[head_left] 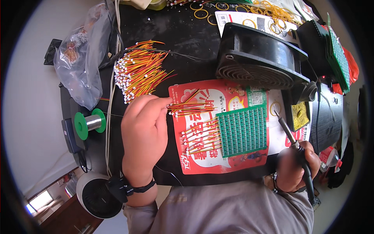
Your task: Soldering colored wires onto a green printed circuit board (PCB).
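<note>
My left hand [144, 128] is pinched at the white-plug ends of a small bunch of red, yellow and black connector wires [193, 108]; its fingertips are partly hidden. These wires lie on a red printed sheet [179, 163]. Below them, a green circuit board panel [244, 130] rests on the same sheet, with several connector wires [202, 136] running out from its left edge. In my right hand [296, 165] is a soldering iron [288, 130], held tip up to the right of the panel. The tip is apart from the board, near a yellow rubber band [275, 108].
A large pile of connector wires [140, 72] lies behind my left hand. Left of it are a solder spool [92, 122] and a clear plastic bag [83, 58]. A black fan [261, 58] stands behind the panel, beside a yellow sponge [300, 116] in its holder. Cables cross the table's left side.
</note>
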Demonstrator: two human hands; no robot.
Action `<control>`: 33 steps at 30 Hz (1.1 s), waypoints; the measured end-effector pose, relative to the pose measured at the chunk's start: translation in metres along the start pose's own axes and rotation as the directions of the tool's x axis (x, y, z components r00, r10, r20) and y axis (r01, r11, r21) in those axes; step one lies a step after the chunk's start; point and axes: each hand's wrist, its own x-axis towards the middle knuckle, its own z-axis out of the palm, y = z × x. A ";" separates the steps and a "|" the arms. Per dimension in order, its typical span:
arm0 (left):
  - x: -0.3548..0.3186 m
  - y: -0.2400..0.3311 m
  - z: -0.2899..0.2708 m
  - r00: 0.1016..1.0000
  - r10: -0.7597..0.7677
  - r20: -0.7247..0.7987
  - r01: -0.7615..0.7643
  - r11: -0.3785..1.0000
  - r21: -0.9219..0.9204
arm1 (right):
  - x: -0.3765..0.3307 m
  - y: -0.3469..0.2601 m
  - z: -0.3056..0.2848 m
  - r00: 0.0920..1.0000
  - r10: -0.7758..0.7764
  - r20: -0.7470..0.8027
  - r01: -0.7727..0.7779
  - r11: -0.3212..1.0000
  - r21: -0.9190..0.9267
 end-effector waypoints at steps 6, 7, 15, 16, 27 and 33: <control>-0.002 0.010 -0.009 0.997 0.054 -0.059 -0.064 0.984 -0.167 | 0.006 0.002 0.000 0.999 -0.035 0.014 0.035 0.999 -0.004; -0.005 0.011 -0.011 0.998 0.034 -0.056 -0.046 0.971 -0.236 | 0.010 0.000 -0.002 0.994 -0.031 0.103 0.031 1.000 0.002; -0.050 0.054 -0.012 0.998 -0.045 0.037 0.058 0.791 -0.609 | 0.010 0.009 0.001 0.991 0.049 0.122 -0.060 0.994 0.088; -0.057 0.058 -0.007 0.998 -0.056 0.043 0.071 0.793 -0.605 | 0.009 0.010 0.002 0.994 0.026 0.102 -0.038 0.992 0.119; -0.082 0.061 0.026 0.977 0.202 -0.073 -0.214 0.944 -0.250 | 0.012 -0.008 0.002 0.982 -0.001 0.187 -0.039 0.977 0.208; -0.084 0.057 0.029 0.967 0.250 -0.038 -0.251 0.928 -0.276 | 0.006 -0.011 0.012 0.935 -0.012 0.354 -0.076 0.969 0.236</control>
